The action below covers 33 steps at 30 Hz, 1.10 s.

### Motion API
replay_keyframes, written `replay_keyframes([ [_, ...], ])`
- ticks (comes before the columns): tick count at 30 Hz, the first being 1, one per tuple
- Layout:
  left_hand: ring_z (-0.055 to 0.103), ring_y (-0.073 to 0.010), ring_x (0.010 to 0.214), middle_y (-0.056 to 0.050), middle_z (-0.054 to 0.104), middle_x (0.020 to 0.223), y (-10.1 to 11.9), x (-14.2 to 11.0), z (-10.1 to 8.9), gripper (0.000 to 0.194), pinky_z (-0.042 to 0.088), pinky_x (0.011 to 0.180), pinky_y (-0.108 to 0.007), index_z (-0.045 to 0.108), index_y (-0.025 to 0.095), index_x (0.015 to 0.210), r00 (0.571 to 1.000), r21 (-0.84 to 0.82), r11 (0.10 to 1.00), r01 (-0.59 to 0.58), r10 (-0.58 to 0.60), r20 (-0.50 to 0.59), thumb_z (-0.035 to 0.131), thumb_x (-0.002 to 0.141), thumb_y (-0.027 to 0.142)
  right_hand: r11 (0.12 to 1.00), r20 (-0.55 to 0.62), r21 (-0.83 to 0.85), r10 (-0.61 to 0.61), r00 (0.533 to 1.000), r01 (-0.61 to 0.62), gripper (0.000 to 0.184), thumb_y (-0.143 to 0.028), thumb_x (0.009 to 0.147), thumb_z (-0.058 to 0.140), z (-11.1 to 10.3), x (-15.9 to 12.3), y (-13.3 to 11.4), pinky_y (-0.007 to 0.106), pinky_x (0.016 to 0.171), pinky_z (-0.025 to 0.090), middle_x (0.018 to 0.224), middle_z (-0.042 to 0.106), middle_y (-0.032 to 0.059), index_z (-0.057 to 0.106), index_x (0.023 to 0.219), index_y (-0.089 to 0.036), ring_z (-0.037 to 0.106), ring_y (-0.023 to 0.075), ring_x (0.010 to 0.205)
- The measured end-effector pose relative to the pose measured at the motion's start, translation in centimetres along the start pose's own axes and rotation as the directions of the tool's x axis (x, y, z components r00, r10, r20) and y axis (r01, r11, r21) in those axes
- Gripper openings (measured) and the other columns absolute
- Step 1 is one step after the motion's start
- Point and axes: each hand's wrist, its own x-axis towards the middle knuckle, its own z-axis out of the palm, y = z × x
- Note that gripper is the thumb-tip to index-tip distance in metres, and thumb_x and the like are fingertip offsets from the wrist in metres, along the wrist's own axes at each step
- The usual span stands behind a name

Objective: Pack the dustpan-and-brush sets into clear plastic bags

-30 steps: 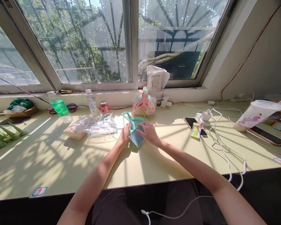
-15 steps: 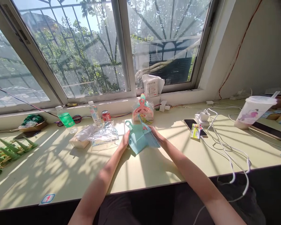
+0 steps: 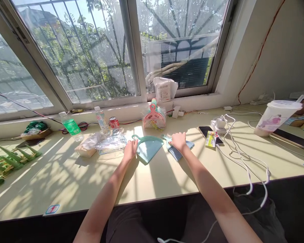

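Observation:
A teal dustpan (image 3: 150, 149) rests on the table in front of me, its looped handle pointing to the upper left. My left hand (image 3: 130, 150) is closed on its left edge beside the handle. To the right, apart from the pan, lies a small hand brush (image 3: 176, 154) with blue-grey bristles and a teal handle. My right hand (image 3: 178, 140) is closed over the brush from above and hides part of it. Farther back, a wrapped stack of coloured dustpan sets (image 3: 154, 118) stands against the wall, a pink one in front.
Left of my hands lie a clear plastic wrapper (image 3: 111, 145) and a tissue pack (image 3: 87, 145). Behind them stand a green-labelled bottle (image 3: 72, 126), another bottle (image 3: 101, 118) and a red can (image 3: 114, 123). A phone (image 3: 205, 132), white cables (image 3: 239, 158) and a cup (image 3: 276, 118) occupy the right.
The brush has come away from the dustpan and moved right with my right hand. The dustpan now lies separate, with my left hand slightly farther left on its edge.

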Motion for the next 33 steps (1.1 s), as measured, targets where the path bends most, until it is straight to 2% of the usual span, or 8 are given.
replay_keyframes([
  [9,0.05,-0.0191,0.063,0.001,0.041,0.059,1.8,-0.9,-1.0,0.045,0.035,0.067,-0.031,0.038,0.025,0.06,0.995,0.136,0.99,0.045,-0.057,0.084,0.048,0.104,0.021,0.997,-0.15,0.073,0.012,0.989,-0.001,0.025,-0.034,0.105,0.066,0.8,1.2,1.0,0.046,0.1,0.041,0.125,0.078,0.0213,0.083,0.112,-0.017,0.066,0.0372,0.121],
  [13,0.06,-0.0199,0.069,-0.002,0.057,0.067,2.6,-1.6,-0.5,0.039,0.044,0.07,-0.03,0.049,0.023,0.064,0.982,0.021,0.997,-0.068,0.064,0.179,0.046,0.102,0.022,0.96,-0.238,0.232,-0.1,0.966,0.156,0.025,-0.04,0.108,0.066,0.8,1.3,0.1,0.044,0.1,0.044,0.13,0.078,0.0152,0.083,0.114,-0.023,0.065,0.0346,0.125],
  [15,0.065,-0.0205,0.074,-0.003,0.067,0.075,3.0,-2.0,-0.2,0.035,0.05,0.073,-0.03,0.062,0.022,0.074,0.932,-0.082,0.976,-0.203,0.218,0.29,0.044,0.104,0.023,0.93,-0.237,0.241,-0.221,0.946,0.278,0.02,-0.038,0.107,0.07,1.2,0.9,-1.1,0.044,0.102,0.044,0.133,0.078,0.0129,0.084,0.112,-0.025,0.064,0.0338,0.127],
  [17,0.069,-0.0213,0.079,-0.005,0.073,0.086,3.1,-2.1,0.1,0.03,0.054,0.076,-0.031,0.072,0.023,0.09,0.884,-0.086,0.934,-0.348,0.357,0.301,0.046,0.107,0.026,0.909,-0.232,0.22,-0.305,0.924,0.355,0.016,-0.034,0.106,0.073,1.8,0.3,-2.5,0.045,0.105,0.043,0.133,0.079,0.013,0.085,0.11,-0.025,0.064,0.0338,0.127],
  [21,0.072,-0.0278,0.106,-0.011,0.075,0.117,2.2,-1.4,0.7,0.017,0.059,0.089,-0.037,0.076,0.024,0.115,0.786,0.189,0.763,-0.618,0.6,0.147,0.073,0.1,0.032,0.879,-0.226,0.259,-0.347,0.91,0.4,0.016,-0.03,0.105,0.074,3.1,-0.4,-4.0,0.047,0.108,0.043,0.132,0.08,0.0138,0.086,0.114,-0.024,0.065,0.0354,0.129],
  [24,0.071,-0.0303,0.114,-0.012,0.075,0.123,1.0,-0.6,1.2,0.026,0.061,0.094,-0.041,0.077,0.025,0.121,0.685,0.314,0.619,-0.72,0.706,0.177,0.081,0.095,0.024,0.844,-0.23,0.341,-0.353,0.907,0.415,0.013,-0.029,0.102,0.078,3.7,-0.1,-4.0,0.047,0.107,0.043,0.132,0.081,0.0117,0.087,0.111,-0.025,0.066,0.0349,0.127],
  [30,0.074,-0.0271,0.113,-0.013,0.078,0.125,0.1,-0.3,1.7,0.037,0.062,0.098,-0.041,0.077,0.023,0.127,0.625,0.282,0.566,-0.775,0.753,0.207,0.061,0.099,0.007,0.782,-0.244,0.47,-0.331,0.912,0.41,0.009,-0.026,0.098,0.081,4.5,0.7,-3.8,0.044,0.106,0.045,0.129,0.083,0.0077,0.087,0.104,-0.026,0.068,0.0319,0.126],
  [33,0.075,-0.0253,0.108,-0.011,0.08,0.119,0.5,-0.4,1.5,0.038,0.063,0.093,-0.037,0.079,0.023,0.122,0.656,0.208,0.622,-0.755,0.707,0.265,0.055,0.098,0.004,0.785,-0.234,0.478,-0.318,0.919,0.394,0.009,-0.026,0.097,0.082,4.6,0.8,-3.9,0.043,0.105,0.046,0.128,0.084,0.007,0.088,0.103,-0.026,0.069,0.0317,0.126],
])
